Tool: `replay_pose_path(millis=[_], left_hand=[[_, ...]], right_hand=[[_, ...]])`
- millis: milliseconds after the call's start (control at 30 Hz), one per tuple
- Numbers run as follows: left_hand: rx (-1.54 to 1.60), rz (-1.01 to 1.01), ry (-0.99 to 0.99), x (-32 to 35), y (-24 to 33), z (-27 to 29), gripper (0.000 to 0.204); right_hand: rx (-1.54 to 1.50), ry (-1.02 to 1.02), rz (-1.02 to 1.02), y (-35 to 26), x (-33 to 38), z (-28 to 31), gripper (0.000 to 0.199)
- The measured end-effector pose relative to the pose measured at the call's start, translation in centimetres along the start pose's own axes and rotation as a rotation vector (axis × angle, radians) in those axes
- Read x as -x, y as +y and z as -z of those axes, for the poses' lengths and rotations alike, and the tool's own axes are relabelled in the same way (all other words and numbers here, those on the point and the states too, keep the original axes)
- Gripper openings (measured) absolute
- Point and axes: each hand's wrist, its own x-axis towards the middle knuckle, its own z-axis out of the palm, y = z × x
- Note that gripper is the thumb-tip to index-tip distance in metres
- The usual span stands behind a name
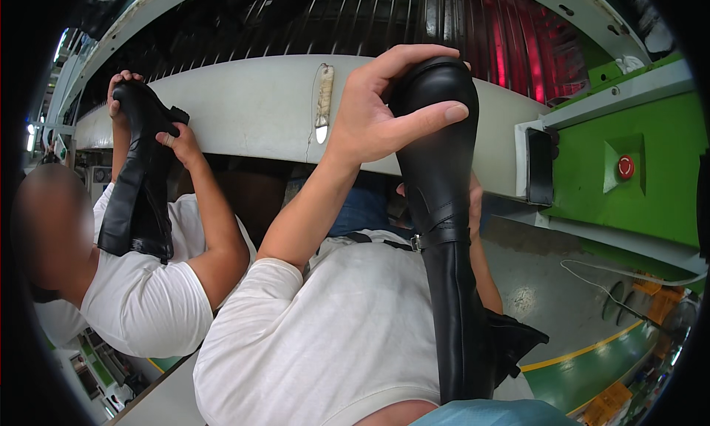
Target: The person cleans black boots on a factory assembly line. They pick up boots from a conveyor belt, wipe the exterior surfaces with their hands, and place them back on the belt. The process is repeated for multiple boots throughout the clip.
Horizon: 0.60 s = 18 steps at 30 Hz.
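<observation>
A tall black leather boot (431,163) extends toward me, its rounded toe on the far side and its shaft near my chest. A strap with a metal buckle crosses its ankle. My left hand (384,104) clasps the toe, thumb on top and fingers over the far end. Around the ankle wraps my right hand (475,204), mostly hidden behind the boot; only parts of its fingers show at either side. Left of the toe, a slim tool with a tape-wrapped handle (324,93) and bright tip lies on the pale work ledge (244,100), a thin cord beside it.
At left, a co-worker in a white shirt holds another black boot (137,160) with both hands. Metal conveyor rollers (355,19) run beyond the ledge, red-lit at right. A green machine panel (592,197) with a red push button (626,167) stands at right.
</observation>
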Motion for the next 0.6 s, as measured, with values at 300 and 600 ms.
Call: replay_pose_path(millis=[300,600], left_hand=[[0.034,0.022,0.005,0.28,0.29,-0.10,0.057],[0.036,0.042,0.014,0.45,0.66,-0.19,0.055]], right_hand=[[-0.037,-0.008,-0.022,0.38,0.09,0.01,0.112],[0.001,-0.012,0.010,-0.04,-0.20,-0.29,0.114]])
